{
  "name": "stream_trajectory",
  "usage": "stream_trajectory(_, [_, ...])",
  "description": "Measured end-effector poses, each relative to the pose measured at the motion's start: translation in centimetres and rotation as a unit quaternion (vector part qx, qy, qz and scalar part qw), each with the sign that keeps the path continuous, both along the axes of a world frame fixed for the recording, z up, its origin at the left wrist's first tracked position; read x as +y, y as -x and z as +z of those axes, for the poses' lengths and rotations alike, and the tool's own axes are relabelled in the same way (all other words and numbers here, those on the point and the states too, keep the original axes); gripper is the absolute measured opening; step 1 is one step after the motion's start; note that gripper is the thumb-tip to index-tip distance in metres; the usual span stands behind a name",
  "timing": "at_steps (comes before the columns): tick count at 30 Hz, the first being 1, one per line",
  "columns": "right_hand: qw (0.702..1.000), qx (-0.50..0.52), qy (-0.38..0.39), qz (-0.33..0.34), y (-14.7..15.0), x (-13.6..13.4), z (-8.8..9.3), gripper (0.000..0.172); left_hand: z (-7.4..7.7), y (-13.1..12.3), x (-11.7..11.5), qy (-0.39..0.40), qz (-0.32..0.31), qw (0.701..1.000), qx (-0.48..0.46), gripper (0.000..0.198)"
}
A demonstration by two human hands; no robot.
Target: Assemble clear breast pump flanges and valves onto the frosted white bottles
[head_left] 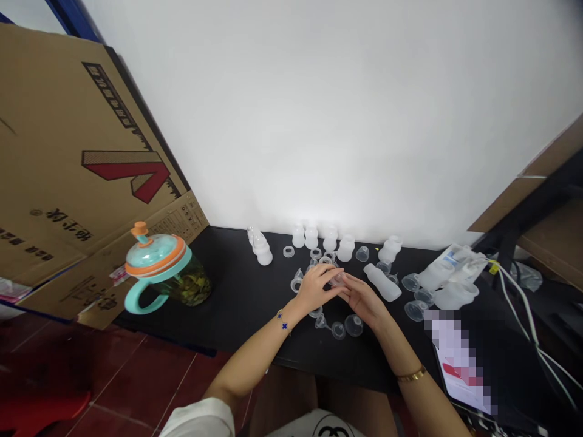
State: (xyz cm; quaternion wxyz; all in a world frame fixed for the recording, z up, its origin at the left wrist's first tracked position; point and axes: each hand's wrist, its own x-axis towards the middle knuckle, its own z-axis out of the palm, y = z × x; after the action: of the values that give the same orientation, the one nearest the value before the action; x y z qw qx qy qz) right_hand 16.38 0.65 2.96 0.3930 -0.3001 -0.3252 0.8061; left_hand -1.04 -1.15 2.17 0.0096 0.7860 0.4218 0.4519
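Observation:
My left hand (319, 286) and my right hand (362, 297) meet over the middle of the black table (255, 309). Between their fingertips is a small clear plastic part (337, 279), partly hidden by the fingers. Clear rings, nipples and domed caps lie around and below my hands, among them a clear cap (354, 325) near the table's front. Behind my hands several white bottles (346, 247) stand by the wall. A frosted bottle (382, 283) lies on its side to the right of my right hand.
A large teal-lidded jug (182, 273) stands at the left before a cardboard box (68, 152). At the right are more bottles (455, 295), white cables (523, 297) and a phone (464, 364). A white wall (341, 109) bounds the table's back.

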Motion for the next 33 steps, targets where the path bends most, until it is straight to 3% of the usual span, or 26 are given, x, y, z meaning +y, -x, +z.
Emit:
stream_trajectory(6, [1.000,-0.003,0.002,-0.001,-0.17,0.00,0.01,0.033,0.23,-0.10,-0.17,0.003,0.007,1.000,-0.014,0.045])
stream_trajectory(19, [1.000,0.005,-0.009,0.000,-0.21,0.15,-0.22,0.027,0.15,-0.18,0.01,-0.008,-0.013,0.998,-0.054,0.022])
stream_trajectory(33, [1.000,0.007,-0.006,-0.002,-0.18,0.33,-0.54,0.028,0.33,-0.23,-0.08,-0.017,-0.006,0.999,-0.047,0.019])
